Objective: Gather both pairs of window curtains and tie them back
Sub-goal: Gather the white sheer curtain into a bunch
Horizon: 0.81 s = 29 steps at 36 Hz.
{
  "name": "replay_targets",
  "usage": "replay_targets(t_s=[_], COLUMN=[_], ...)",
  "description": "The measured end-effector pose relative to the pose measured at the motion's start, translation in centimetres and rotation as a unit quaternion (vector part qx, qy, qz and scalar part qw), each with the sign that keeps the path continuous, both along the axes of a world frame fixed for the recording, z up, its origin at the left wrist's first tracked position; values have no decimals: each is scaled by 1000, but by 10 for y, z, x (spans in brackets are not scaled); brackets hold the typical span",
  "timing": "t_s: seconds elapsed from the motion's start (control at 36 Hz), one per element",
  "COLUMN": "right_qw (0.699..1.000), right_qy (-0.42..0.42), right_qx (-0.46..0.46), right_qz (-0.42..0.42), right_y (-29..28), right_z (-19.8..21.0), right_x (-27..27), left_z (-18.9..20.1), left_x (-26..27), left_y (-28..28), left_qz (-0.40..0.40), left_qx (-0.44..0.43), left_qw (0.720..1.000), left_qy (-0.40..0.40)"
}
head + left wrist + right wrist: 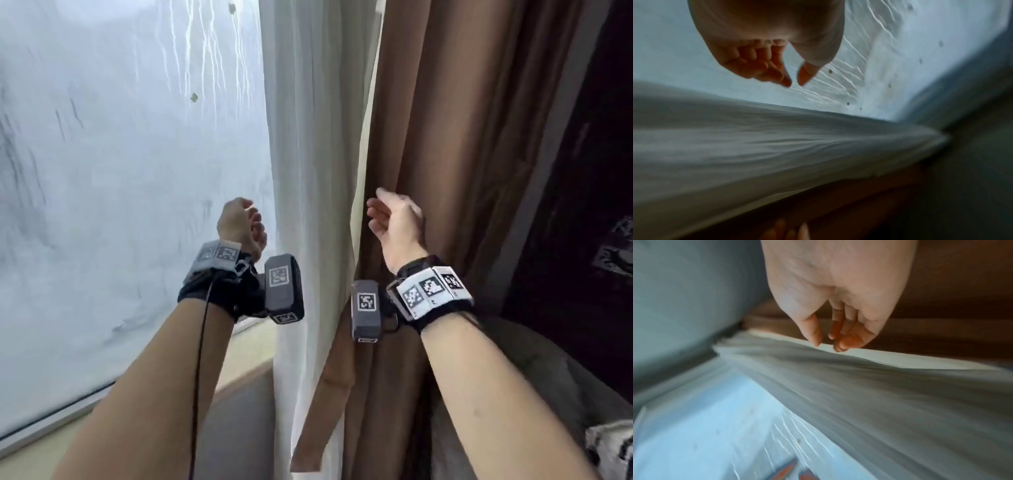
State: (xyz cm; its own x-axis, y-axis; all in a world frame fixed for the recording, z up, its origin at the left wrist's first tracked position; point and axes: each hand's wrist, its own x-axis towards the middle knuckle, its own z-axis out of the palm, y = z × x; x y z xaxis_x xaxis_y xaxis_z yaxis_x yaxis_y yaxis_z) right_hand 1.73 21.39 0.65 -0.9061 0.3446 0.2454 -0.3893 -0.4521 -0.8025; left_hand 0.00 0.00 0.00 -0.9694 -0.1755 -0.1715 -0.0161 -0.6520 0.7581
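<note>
A white sheer curtain hangs gathered beside the window, and a brown curtain with a cream lining hangs bunched to its right. A brown tie-back strap dangles loose in front of them, low down. My left hand is raised just left of the sheer, fingers loosely curled, holding nothing. The left wrist view shows the left hand empty above the sheer curtain. My right hand hovers at the brown curtain's front edge. In the right wrist view the right hand hangs relaxed and empty over the sheer curtain.
Streaked, fogged window glass fills the left side above a pale sill. A dark wall panel stands to the right of the curtains. Below it are a grey upholstered seat and a patterned cushion.
</note>
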Motion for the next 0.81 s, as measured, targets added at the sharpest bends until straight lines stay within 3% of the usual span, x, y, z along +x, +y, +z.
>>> replay_targets(t_s=[0.06,0.11,0.25,0.36,0.44,0.5,0.64,0.72,0.81], right_qw=[986,962,912,912,852,829,848,881,882], right_qy=[-31,-48,-74,-71,-27,10,29,2,-71], right_qx=[159,266,403,399,519,558,528,472,464], right_qz=[-39,-35,-4,-70,-59,-36,34,-17,-40], right_y=[-10,-18,-36,-49,-64,-75,-73,-63,-52], right_z=[-6,-18,-31,-37,-46,-50,-49,-51,-47], right_x=[-10,-19,-30,-39,-38,-34,-39,-53,-71], left_z=[7,10,22,15,6,1,-4,-8,-12], left_x=[-2,-1,0,-6,-15,-21,-25,-30,-28], left_y=[0,1,15,23,29,33,30,23,17], left_qz=[0,-49,-131,-127,-125,-108,39,79,88], left_qx=[-127,-232,-381,-435,-442,-433,-412,-379,-369], left_qw=[992,969,907,885,880,884,901,913,915], left_qy=[22,69,122,109,116,136,133,130,140])
